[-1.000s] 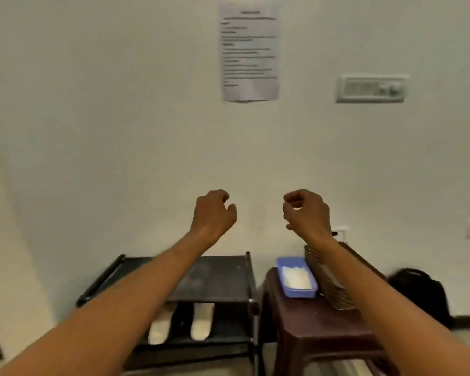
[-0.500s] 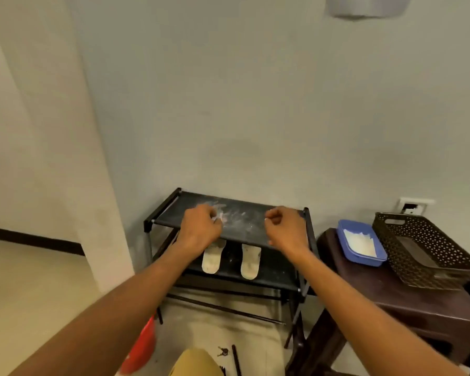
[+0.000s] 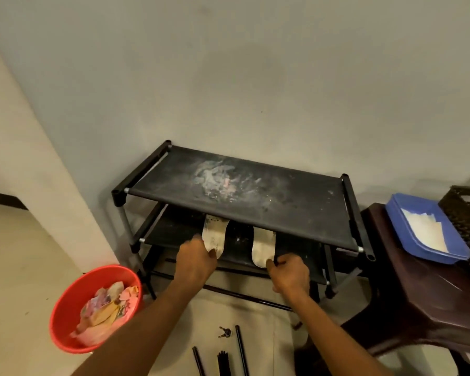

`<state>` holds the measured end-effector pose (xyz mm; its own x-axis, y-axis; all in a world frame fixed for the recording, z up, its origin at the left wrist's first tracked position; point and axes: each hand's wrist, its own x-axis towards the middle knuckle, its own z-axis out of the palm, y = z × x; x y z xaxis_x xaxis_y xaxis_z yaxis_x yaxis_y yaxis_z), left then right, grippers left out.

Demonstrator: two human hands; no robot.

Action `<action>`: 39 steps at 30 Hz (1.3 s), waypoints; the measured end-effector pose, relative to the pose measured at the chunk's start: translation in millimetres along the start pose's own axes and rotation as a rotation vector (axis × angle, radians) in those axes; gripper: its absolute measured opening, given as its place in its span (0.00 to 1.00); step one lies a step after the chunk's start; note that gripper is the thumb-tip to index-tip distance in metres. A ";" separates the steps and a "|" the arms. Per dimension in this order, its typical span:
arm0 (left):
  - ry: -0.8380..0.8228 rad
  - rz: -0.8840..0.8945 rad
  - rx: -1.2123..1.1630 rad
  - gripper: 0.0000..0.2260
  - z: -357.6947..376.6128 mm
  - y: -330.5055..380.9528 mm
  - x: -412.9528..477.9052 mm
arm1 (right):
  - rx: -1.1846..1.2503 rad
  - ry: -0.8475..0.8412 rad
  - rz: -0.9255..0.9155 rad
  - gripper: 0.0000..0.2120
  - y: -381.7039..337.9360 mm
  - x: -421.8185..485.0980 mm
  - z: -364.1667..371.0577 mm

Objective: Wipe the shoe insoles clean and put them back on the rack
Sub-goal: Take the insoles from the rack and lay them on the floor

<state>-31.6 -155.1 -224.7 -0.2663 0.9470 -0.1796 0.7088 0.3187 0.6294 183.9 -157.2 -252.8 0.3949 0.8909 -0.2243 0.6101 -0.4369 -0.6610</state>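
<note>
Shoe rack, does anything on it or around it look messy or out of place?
Yes. The rack's top shelf has a whitish smear of dust or residue near its middle. The left insole looks stained. On the floor in front lie loose black rods and small keys.

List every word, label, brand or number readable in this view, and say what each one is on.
No text can be read here.
Left insole: dark marks near its top and a faint print lower down, too blurred to read.
Right insole: no print shows.
Paper scraps in the red bucket: no legible writing.
Blue tray, rack: no labels visible.
</note>
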 end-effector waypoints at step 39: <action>0.675 -0.486 -0.551 0.07 -252.5 -158.8 -335.1 | 0.297 -0.447 -0.158 0.05 -114.9 -321.1 -22.9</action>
<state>-219.8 -533.2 -73.6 -0.8838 0.4427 -0.1513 0.0674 0.4406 0.8952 2.7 -396.0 -88.5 -0.0548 0.9368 -0.3455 0.3929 -0.2979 -0.8700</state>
